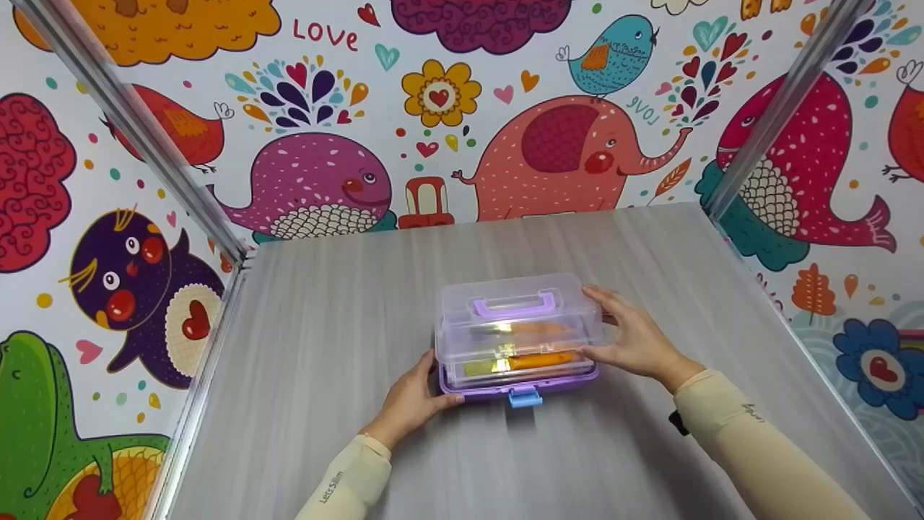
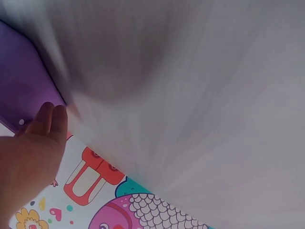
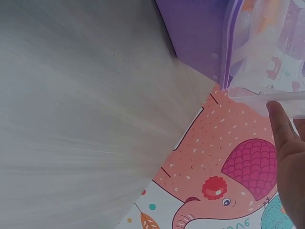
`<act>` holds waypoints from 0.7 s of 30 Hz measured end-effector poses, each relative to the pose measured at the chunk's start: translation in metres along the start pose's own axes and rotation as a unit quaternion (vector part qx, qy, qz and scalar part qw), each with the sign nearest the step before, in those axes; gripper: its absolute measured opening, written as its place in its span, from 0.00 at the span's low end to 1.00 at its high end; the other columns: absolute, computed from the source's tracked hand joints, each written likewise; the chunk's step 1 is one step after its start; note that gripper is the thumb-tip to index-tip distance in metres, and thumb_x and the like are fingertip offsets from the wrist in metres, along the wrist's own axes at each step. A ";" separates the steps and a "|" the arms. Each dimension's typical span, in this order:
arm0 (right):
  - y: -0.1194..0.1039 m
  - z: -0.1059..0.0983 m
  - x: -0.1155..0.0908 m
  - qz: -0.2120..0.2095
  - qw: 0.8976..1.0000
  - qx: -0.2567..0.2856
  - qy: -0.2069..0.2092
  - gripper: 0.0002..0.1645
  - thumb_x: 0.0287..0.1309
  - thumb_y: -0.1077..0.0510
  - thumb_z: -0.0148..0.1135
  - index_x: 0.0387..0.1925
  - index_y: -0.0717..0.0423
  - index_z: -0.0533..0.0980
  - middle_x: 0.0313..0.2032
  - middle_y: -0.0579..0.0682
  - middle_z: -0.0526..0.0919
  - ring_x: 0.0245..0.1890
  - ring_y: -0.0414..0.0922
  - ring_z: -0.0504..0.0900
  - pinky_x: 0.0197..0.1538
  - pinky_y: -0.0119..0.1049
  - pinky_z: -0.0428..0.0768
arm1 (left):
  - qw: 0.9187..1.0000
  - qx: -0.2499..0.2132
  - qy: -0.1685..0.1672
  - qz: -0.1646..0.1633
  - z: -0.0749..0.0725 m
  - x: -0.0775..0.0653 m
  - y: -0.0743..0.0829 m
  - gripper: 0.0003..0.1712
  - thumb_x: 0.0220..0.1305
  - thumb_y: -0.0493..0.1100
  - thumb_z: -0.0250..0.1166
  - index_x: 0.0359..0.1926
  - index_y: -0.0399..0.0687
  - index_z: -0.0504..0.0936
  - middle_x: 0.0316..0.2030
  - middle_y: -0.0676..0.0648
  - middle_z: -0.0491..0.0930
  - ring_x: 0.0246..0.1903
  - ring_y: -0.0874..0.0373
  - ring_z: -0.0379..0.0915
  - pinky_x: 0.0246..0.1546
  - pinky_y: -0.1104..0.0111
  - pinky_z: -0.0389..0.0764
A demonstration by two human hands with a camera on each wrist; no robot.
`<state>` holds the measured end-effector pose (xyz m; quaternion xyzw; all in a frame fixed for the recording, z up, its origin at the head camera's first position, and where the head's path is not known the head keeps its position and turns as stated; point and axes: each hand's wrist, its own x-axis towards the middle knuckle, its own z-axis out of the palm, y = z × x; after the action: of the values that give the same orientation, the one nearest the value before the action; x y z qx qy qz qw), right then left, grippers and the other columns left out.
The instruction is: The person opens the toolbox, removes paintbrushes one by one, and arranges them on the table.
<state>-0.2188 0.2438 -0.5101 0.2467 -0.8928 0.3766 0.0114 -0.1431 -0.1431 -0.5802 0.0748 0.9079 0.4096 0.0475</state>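
A storage box with a purple base (image 1: 484, 391) and a clear plastic lid (image 1: 455, 307) sits on the table. The lid stands raised at the front, tilted back, with a purple handle (image 1: 514, 309) on top. Orange-handled brushes (image 1: 545, 360) show in the clear upper part. At the front a blue latch (image 1: 525, 399) hangs unfastened. My left hand (image 1: 411, 397) holds the base's left side, thumb at the front corner; its fingers lie along the purple wall in the left wrist view. My right hand (image 1: 635, 336) grips the lid's right side between thumb and fingers.
The grey wood-grain table (image 1: 325, 310) runs back to a wall with cartoon animals (image 1: 317, 180). Metal posts (image 1: 180, 188) stand at the back corners, and a metal edge strip (image 1: 195, 404) follows the table's left side.
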 end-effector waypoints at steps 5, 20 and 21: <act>-0.002 0.000 0.001 0.038 0.999 0.012 -0.003 0.62 0.42 0.43 0.81 0.76 0.49 0.59 0.74 0.51 0.60 0.64 0.56 0.71 0.59 0.52 0.75 | 1.000 -0.001 -0.003 -0.005 0.001 -0.001 0.001 0.58 0.53 0.57 0.77 0.74 0.33 0.57 0.65 0.33 0.71 0.64 0.36 0.66 0.64 0.46 0.66; -0.004 -0.004 0.009 0.101 0.994 0.032 0.002 0.60 0.45 0.39 0.79 0.76 0.46 0.59 0.69 0.57 0.68 0.59 0.59 0.77 0.56 0.53 0.77 | 1.000 0.005 -0.003 0.011 0.004 -0.001 0.006 0.56 0.55 0.53 0.75 0.75 0.34 0.55 0.64 0.26 0.68 0.62 0.32 0.67 0.62 0.44 0.67; -0.004 -0.004 0.010 0.100 0.994 0.031 0.006 0.60 0.45 0.38 0.79 0.76 0.46 0.59 0.67 0.58 0.70 0.58 0.59 0.77 0.56 0.53 0.78 | 1.000 0.006 -0.002 0.011 0.004 0.000 0.006 0.57 0.55 0.53 0.75 0.75 0.34 0.54 0.64 0.26 0.67 0.62 0.32 0.67 0.61 0.44 0.67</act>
<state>-0.2264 0.2398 -0.5027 0.1540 -0.9008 0.4050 -0.0290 -0.1416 -0.1363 -0.5786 0.0863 0.9095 0.4042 0.0442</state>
